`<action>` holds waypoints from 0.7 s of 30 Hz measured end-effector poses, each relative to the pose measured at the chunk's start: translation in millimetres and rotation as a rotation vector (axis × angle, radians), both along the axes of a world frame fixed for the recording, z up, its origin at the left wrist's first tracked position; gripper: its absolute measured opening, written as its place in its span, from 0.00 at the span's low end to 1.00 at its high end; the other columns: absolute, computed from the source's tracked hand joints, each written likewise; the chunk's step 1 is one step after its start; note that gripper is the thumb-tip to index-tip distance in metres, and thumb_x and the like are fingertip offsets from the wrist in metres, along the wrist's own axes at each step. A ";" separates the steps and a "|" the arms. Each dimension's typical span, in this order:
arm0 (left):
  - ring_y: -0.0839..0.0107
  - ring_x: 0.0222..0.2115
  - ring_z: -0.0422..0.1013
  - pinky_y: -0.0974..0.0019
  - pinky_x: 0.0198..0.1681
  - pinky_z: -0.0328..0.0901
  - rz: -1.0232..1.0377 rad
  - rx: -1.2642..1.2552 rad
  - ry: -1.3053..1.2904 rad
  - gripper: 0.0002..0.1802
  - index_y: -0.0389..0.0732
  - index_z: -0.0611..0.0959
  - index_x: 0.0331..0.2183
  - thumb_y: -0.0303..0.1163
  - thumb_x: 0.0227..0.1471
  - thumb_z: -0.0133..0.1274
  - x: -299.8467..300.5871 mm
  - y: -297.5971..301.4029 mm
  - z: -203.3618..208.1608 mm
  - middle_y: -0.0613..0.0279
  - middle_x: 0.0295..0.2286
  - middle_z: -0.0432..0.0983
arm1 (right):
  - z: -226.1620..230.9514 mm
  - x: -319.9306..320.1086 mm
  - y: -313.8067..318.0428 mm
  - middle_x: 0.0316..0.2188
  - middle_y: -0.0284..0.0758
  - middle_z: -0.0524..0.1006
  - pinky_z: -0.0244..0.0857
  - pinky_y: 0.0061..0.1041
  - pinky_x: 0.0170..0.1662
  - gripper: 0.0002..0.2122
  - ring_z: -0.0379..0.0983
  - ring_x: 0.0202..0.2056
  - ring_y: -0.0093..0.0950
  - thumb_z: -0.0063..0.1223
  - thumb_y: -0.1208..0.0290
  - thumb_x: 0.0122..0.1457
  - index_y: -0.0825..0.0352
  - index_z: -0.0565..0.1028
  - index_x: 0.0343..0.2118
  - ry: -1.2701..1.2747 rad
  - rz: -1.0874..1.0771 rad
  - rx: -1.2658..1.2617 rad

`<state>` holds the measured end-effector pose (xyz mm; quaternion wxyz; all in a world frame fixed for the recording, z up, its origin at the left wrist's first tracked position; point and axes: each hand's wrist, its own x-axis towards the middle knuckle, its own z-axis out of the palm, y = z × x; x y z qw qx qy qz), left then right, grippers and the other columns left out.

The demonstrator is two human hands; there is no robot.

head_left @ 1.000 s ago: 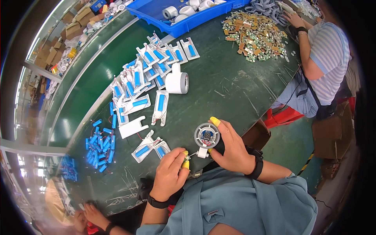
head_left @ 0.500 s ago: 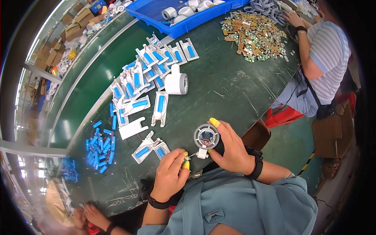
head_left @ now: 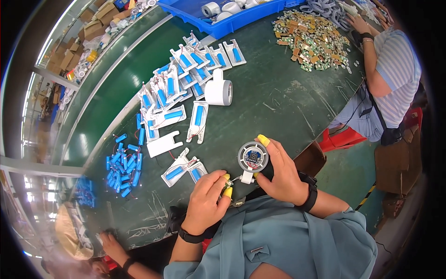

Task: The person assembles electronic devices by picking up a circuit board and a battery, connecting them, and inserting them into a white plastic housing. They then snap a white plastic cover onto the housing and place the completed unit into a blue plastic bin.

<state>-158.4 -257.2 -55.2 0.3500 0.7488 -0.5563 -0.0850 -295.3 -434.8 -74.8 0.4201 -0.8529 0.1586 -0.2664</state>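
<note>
My right hand (head_left: 283,179) grips a round white housing (head_left: 247,176) with a grey rim, holding it by its right side near the table's front edge. Its face shows a blue circuit board (head_left: 253,156) and thin wires inside. Just left of it, my left hand (head_left: 207,197) pinches a small green circuit board (head_left: 229,184) between finger and thumb. A short wire runs from that board to the neck of the housing. Yellow covers wrap fingertips on both hands. Beyond my left hand lie white half-shells (head_left: 174,171) with blue cylindrical batteries in them.
Loose blue batteries (head_left: 124,169) lie at left, with a heap of white battery shells (head_left: 172,83) behind. Another white housing (head_left: 218,90) stands beside them. Far off are a blue tray (head_left: 223,29) and piled circuit boards (head_left: 311,39). Co-workers sit at right (head_left: 395,74) and lower left (head_left: 116,249).
The whole view has shifted, so the table's contents sit slightly farther right. Both hands keep their hold on the housing and the small board. At lower left, the co-worker's hands have moved.
</note>
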 end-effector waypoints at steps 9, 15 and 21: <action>0.47 0.46 0.67 0.51 0.52 0.61 0.138 -0.008 -0.115 0.27 0.32 0.75 0.46 0.20 0.39 0.54 12.6 32.2 8.1 0.50 0.48 0.71 | -0.7 0.3 -1.2 0.51 0.48 0.69 0.63 0.35 0.53 0.37 0.67 0.51 0.47 0.58 0.84 0.41 0.74 0.58 0.59 0.017 -0.001 -0.027; 0.51 0.43 0.69 0.55 0.48 0.62 0.179 -0.048 -0.133 0.25 0.32 0.75 0.46 0.17 0.40 0.52 13.3 32.4 0.2 0.51 0.45 0.73 | -2.0 1.7 -0.8 0.51 0.48 0.69 0.64 0.35 0.52 0.37 0.68 0.50 0.47 0.58 0.84 0.41 0.74 0.58 0.58 0.019 -0.008 -0.066; 0.50 0.42 0.69 0.52 0.49 0.61 0.062 -0.047 -0.124 0.25 0.34 0.75 0.45 0.21 0.41 0.56 4.4 8.4 6.2 0.51 0.43 0.74 | 0.4 4.3 -1.8 0.50 0.49 0.69 0.64 0.35 0.52 0.36 0.68 0.50 0.48 0.57 0.84 0.41 0.75 0.58 0.58 0.011 -0.005 -0.065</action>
